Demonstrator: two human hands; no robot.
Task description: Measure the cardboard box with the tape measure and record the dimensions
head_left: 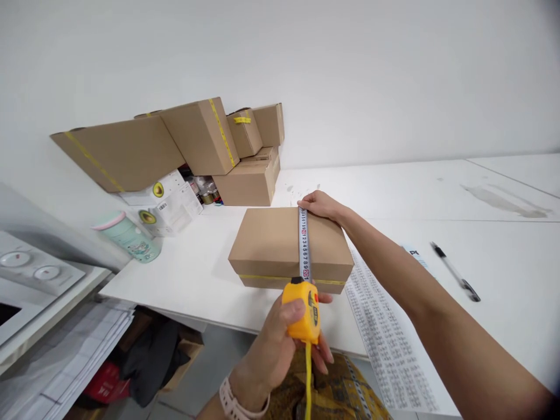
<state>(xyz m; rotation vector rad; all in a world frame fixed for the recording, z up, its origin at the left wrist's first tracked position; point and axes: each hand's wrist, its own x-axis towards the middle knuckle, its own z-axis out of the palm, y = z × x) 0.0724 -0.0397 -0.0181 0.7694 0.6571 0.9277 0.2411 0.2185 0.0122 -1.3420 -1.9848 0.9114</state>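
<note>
A closed brown cardboard box [269, 236] with a yellow strip along its near side sits on the white table. My left hand [266, 347] is wrapped round a yellow tape measure [310, 326] just in front of the box's near side; a pale watch band circles that wrist. From the case, the metal blade [303, 248] runs straight across the box top to its far edge. There, the fingers of my right hand [322, 205] pinch the blade's end. A yellow strap hangs down from the case.
Several cardboard boxes [131, 149] are stacked against the wall at left, above white avocado-print boxes [177, 201]. A mint-green tumbler [133, 238] stands nearby. At right lie a printed sheet [389, 332] and a pen [455, 271]. A white appliance [35, 280] occupies the left.
</note>
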